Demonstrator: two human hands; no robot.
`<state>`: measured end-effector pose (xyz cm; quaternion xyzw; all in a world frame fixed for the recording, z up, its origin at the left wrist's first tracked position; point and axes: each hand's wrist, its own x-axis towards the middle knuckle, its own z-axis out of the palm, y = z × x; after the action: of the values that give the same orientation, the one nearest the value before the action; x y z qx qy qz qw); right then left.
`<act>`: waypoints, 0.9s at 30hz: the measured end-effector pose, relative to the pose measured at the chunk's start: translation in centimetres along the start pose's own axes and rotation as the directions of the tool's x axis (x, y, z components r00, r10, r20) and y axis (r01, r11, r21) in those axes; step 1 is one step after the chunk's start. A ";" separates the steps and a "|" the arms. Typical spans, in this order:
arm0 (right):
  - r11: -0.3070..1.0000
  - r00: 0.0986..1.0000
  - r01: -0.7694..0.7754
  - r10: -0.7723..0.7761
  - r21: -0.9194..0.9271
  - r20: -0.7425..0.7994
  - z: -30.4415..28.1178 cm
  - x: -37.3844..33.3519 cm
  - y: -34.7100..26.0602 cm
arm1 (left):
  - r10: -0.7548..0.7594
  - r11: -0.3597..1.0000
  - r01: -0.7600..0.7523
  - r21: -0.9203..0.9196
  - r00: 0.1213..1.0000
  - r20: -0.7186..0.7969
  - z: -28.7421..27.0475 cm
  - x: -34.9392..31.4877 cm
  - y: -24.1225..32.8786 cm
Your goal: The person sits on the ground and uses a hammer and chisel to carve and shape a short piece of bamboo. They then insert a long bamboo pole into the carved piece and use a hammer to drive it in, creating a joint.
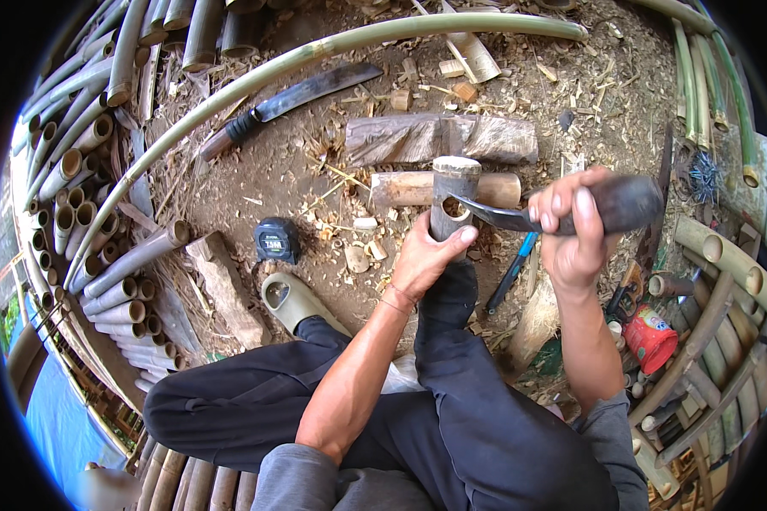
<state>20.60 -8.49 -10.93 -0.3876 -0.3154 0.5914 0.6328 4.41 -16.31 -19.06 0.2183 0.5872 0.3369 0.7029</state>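
My left hand [423,261] is closed around the lower part of a short bamboo tube [457,177], which stands roughly upright with a round hole in its side. In my right hand [576,228] is a knife [625,204], gripped by its thick dark handle. Its narrow curved blade points left, and the tip is at the hole. Behind the tube lies a pale bamboo section [399,188] on the ground, with a rough wooden block [396,140] just beyond it.
A machete [315,91] lies at the far left under a long green bamboo pole [315,47]. A tape measure [277,239] sits beside a sandal [291,300]. Bamboo tubes [136,260] are stacked at left. Right of my leg are a blue-handled tool [513,271], a saw [629,288] and a red packet [650,339].
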 end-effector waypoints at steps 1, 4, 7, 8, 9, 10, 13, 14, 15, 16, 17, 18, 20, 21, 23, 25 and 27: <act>0.999 0.999 -0.046 0.046 -0.020 -0.028 -0.3 0.7 0.2 | -0.035 0.997 0.035 0.064 0.999 -0.007 0.3 0.2 0.3; 0.991 0.993 -0.103 0.098 -0.090 -0.059 -0.2 1.3 0.5 | -0.117 0.979 0.127 0.161 0.991 -0.072 0.9 0.9 1.1; 0.986 0.992 -0.119 0.114 -0.118 -0.049 -0.3 1.6 0.8 | -0.111 0.979 0.134 0.153 0.983 -0.148 1.3 1.5 0.6; 0.985 0.991 -0.127 0.121 -0.121 -0.053 -0.2 1.9 0.8 | -0.099 0.977 0.129 0.169 0.980 -0.174 1.4 1.7 0.5; 0.983 0.990 -0.134 0.128 -0.124 -0.057 -0.2 2.2 0.9 | -0.086 0.975 0.124 0.184 0.976 -0.201 1.4 1.9 0.4; 0.981 0.990 -0.141 0.141 -0.132 -0.009 -0.6 2.9 1.1 | -0.070 0.972 0.117 0.202 0.972 -0.224 1.5 2.0 0.4; 0.942 0.960 -0.244 0.267 -0.232 0.078 -0.8 4.1 1.6 | -0.094 0.957 0.155 0.244 0.966 -0.243 1.2 1.6 0.6; 0.926 0.942 -0.294 0.323 -0.236 0.094 -0.2 4.4 1.9 | -0.095 0.966 0.149 0.213 0.965 -0.244 1.0 1.6 0.3; 0.908 0.927 -0.316 0.358 -0.277 0.114 -0.2 5.3 2.3 | -0.096 0.973 0.143 0.181 0.965 -0.245 0.6 1.7 -0.4; 0.895 0.912 -0.326 0.382 -0.305 0.148 0.0 6.1 2.3 | -0.093 0.980 0.132 0.152 0.966 -0.240 0.7 1.7 -0.1; 0.881 0.896 -0.333 0.407 -0.335 0.179 0.2 6.7 2.2 | -0.077 0.986 0.103 0.134 0.979 -0.187 0.9 1.4 0.1; 0.865 0.882 -0.344 0.431 -0.366 0.191 0.3 7.2 2.1 | -0.060 0.990 0.076 0.116 0.989 -0.132 1.1 1.0 0.2; 0.843 0.869 -0.223 0.400 -0.490 0.292 1.5 7.0 1.2 | 0.053 0.991 -0.045 0.129 0.996 -0.066 1.0 0.5 0.0; 0.806 0.859 -0.118 0.376 -0.580 0.347 1.8 6.0 0.3 | 0.100 0.929 -0.091 0.359 0.995 -0.007 0.7 0.1 -0.2; 0.932 0.924 -0.191 0.278 -0.309 0.265 3.9 2.9 -3.0 | 0.234 0.617 0.107 0.779 0.921 -0.312 1.6 -1.0 -1.7; 0.964 0.979 0.115 -0.069 -0.241 0.191 3.7 0.2 -7.4 | 0.281 0.577 0.138 0.805 0.892 -0.354 2.6 -1.4 -1.4; 0.759 0.952 0.283 -0.297 -0.586 0.075 2.3 -2.7 -11.4 | 0.277 0.582 0.163 0.797 0.881 -0.383 2.6 -1.5 -0.4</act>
<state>24.07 -10.89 0.26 -0.5179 -0.5325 0.3545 0.5679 6.88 -17.47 -17.72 0.4456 0.8186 0.0970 0.3492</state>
